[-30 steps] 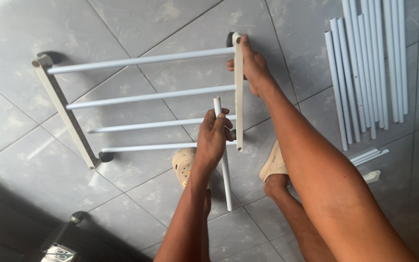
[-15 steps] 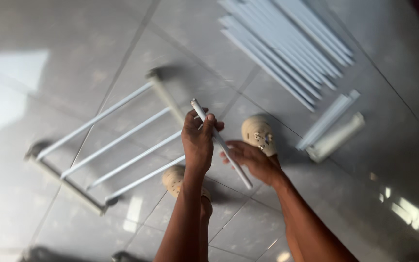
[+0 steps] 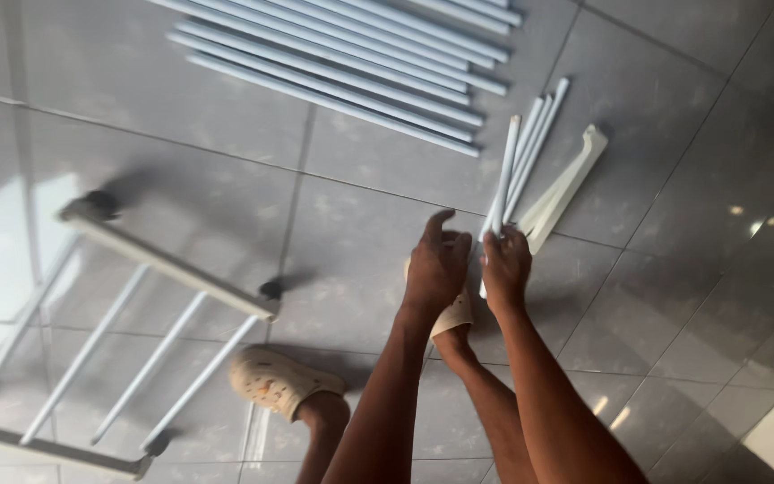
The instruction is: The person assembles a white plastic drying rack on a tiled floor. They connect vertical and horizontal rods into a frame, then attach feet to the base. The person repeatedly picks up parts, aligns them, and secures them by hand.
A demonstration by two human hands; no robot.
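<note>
- Daylight enters from the left; a broad white glare washes the glossy floor tiles [image 3: 360, 242] at the left edge.
- Small bright reflections dot the tiles at the right.
- Soft shadows lie beside the white rack [image 3: 118, 332] and under the beige shoe [image 3: 275, 381].
- Motion blur softens the forearms and both hands; the upper right corner is dim.
</note>
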